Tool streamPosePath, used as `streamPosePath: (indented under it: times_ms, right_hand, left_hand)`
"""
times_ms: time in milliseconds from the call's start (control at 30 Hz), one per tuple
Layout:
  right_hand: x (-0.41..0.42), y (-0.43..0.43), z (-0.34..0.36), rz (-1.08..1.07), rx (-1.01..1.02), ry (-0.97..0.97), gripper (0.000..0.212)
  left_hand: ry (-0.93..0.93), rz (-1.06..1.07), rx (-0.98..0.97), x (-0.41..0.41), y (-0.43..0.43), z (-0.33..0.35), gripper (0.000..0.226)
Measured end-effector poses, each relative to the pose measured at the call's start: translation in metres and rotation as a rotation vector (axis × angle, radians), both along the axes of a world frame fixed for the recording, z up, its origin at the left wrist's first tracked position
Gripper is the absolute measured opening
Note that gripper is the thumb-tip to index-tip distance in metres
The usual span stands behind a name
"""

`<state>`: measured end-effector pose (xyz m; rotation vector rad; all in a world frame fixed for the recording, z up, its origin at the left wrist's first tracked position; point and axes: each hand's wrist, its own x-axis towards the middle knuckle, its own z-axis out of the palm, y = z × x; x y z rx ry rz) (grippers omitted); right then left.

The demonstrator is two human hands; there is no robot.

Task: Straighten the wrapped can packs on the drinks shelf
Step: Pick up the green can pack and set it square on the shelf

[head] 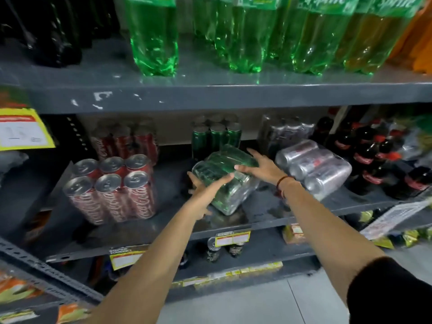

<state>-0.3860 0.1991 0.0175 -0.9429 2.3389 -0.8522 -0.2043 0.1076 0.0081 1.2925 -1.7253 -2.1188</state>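
Note:
A plastic-wrapped pack of green cans [233, 190] lies tilted on its side in the middle of the grey drinks shelf [233, 226]. My left hand [205, 190] grips its near left side, thumb over the top. My right hand [259, 167] presses on its upper right edge, fingers spread. To the left a wrapped pack of red cola cans [112, 190] stands upright, leaning slightly. On the right a wrapped pack of silver cans [315, 168] lies on its side. Upright packs stand behind: red [126, 141], green [217, 136] and dark [285, 132].
Small dark cola bottles [378, 160] fill the shelf's right end. Large green soda bottles [233, 38] stand on the shelf above [210, 94], low over the packs. Yellow price tags [232, 238] hang on the shelf's front edge. A yellow sign [22, 129] sticks out at left.

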Motion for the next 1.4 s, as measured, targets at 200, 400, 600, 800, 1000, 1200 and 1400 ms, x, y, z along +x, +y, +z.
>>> streamPosePath:
  times_ms: [200,400,600,800,1000,1200,1400]
  right_hand:
    - [-0.03,-0.016,0.009,0.154,0.198,-0.113,0.109]
    - [-0.038,-0.027,0.008,0.224,0.248,-0.173,0.119]
    - [-0.037,-0.008,-0.006,0.166,0.015,-0.194,0.131]
    - [-0.011,0.033,-0.038,0.031,-0.405,-0.177,0.113]
    - [0.021,0.051,-0.063,-0.064,-0.529,-0.049,0.119]
    - [0.03,0.058,-0.074,-0.071,-0.458,0.042,0.127]
    - [0.011,0.057,-0.043,-0.019,-0.609,-0.117,0.093]
  left_hand:
    - [-0.038,0.138,-0.01,-0.026,0.007,-0.011,0.172]
    - [0.017,0.156,0.046,-0.028,0.007,-0.018,0.156]
    - [0.069,0.152,-0.12,-0.033,0.006,-0.027,0.14]
    - [0.235,-0.08,-0.544,-0.024,-0.002,-0.028,0.136]
    - [0.137,-0.206,-0.795,-0.007,0.003,-0.043,0.146]
    - [0.028,-0.166,-0.961,0.004,0.011,-0.063,0.137]
    - [0.115,0.031,-0.923,0.01,0.036,-0.041,0.129]
